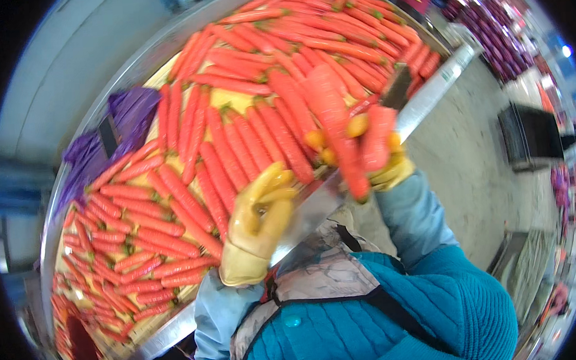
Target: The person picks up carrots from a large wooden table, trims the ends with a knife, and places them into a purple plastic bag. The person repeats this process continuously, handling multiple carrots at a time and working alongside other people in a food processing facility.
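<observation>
Many washed carrots (237, 148) lie in rows and piles on a yellowish table top with a metal rim. My left hand (263, 213), in a yellow rubber glove, is raised over the near edge, fingers curled and holding nothing that I can see. My right hand (377, 151), in a similar glove, grips a large carrot (334, 124) and a shorter carrot piece (379, 136). Both are somewhat blurred. A flat, dark blade-like piece (396, 87) sticks up just beyond the right hand; whether the hand holds it cannot be told.
A purple plastic mesh bag (119, 125) lies on the table's far left side. The metal rim (439, 84) runs along the near right. Beyond stand a black crate (530, 135) on the floor and stacked purple sacks (490, 32). A person's dark red sleeve shows at lower left, another person at the top.
</observation>
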A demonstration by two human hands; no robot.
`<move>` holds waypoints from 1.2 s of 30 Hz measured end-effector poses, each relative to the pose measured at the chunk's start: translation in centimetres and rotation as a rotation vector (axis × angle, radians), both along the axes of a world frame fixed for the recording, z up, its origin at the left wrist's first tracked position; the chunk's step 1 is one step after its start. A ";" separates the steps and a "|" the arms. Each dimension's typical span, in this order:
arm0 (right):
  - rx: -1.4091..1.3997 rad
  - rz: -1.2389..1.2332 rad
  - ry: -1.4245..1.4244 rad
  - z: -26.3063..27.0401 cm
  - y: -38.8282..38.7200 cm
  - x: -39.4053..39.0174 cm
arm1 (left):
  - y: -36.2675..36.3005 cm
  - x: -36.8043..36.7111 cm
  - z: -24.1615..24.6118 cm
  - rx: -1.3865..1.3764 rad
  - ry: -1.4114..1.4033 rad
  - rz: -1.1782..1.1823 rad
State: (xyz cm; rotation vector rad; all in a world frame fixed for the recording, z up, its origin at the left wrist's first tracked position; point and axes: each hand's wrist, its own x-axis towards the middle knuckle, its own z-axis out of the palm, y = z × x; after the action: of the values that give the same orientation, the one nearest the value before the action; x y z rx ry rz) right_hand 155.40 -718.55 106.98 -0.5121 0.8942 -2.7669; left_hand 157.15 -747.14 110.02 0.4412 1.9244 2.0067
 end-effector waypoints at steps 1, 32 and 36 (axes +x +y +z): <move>-0.037 -0.077 0.010 -0.3 3.3 1.7 | 0.2 -0.1 -0.8 -0.143 0.052 0.083; 0.710 -1.228 0.105 1.7 20.3 -8.3 | -19.5 8.8 -5.2 -0.617 -0.032 0.923; 1.652 -0.455 0.469 6.0 -3.9 -15.8 | -23.6 12.3 -5.6 -0.565 -0.092 1.181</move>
State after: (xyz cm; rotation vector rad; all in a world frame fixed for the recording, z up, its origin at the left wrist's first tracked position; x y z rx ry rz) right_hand 139.58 -722.45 113.01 -0.5632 3.0026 -1.1605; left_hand 169.42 -770.77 104.37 -1.1492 2.8568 1.7058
